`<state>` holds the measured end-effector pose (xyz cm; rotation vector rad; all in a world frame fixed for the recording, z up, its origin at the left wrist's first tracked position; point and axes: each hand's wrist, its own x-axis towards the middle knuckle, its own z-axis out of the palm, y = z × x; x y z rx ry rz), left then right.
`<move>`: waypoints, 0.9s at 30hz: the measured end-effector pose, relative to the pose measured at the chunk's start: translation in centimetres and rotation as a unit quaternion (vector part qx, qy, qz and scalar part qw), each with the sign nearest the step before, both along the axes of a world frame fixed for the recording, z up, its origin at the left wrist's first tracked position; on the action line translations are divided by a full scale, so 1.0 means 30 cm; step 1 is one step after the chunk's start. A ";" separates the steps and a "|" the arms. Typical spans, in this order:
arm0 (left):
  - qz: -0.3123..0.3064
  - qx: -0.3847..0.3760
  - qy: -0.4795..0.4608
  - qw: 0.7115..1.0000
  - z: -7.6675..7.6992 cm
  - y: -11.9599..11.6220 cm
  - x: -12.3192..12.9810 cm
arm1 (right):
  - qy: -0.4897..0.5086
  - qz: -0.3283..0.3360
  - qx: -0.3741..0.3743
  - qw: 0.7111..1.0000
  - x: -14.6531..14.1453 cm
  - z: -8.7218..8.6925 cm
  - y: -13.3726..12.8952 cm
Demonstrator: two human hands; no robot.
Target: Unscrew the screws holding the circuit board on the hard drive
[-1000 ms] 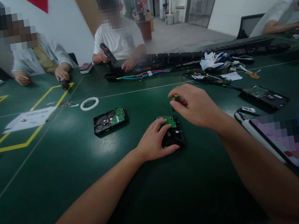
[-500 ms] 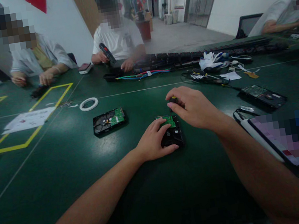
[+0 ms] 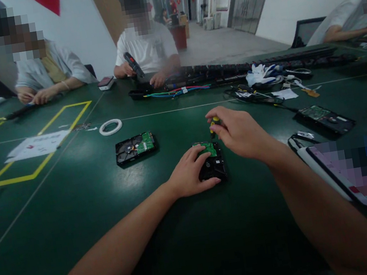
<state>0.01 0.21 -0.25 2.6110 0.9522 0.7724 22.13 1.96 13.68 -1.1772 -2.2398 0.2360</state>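
Observation:
A hard drive (image 3: 216, 165) lies circuit-board side up on the green table in front of me. My left hand (image 3: 190, 172) rests over it, thumb at the near edge and fingers spread across the green board, holding it down. In my right hand (image 3: 238, 131), closed in a pinch, is a small screwdriver (image 3: 215, 122) with a black and yellow handle. It stands upright over the drive's far right corner; its tip is too small to make out. To the left sits a second hard drive (image 3: 136, 148), also with its board facing up.
A third hard drive (image 3: 325, 120) with a cable lies at the right, behind a phone-like device (image 3: 330, 175). A white tape roll (image 3: 110, 127) and papers (image 3: 38, 145) are at the left. Gloves (image 3: 261, 74) and wiring (image 3: 180, 91) lie farther back. Across the table, a person holds a power screwdriver (image 3: 133, 64).
The screwdriver in my right hand now shows more of its yellow handle as my fingers have shifted on it. My left hand stays on the drive. The person at left has moved their hands.

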 end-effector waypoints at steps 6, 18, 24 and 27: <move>0.002 0.000 0.009 1.000 0.002 -0.001 -0.001 | -0.026 -0.003 0.017 1.000 -0.008 -0.001 0.000; 0.001 -0.001 0.006 1.000 0.001 -0.002 0.000 | -0.011 0.022 -0.005 1.000 -0.011 -0.010 0.001; 0.003 0.000 0.009 1.000 0.003 -0.002 0.000 | -0.032 0.028 0.004 0.999 -0.002 -0.012 0.005; 0.003 -0.004 0.008 1.000 0.001 -0.002 -0.001 | -0.039 0.023 0.009 0.999 0.001 -0.011 0.009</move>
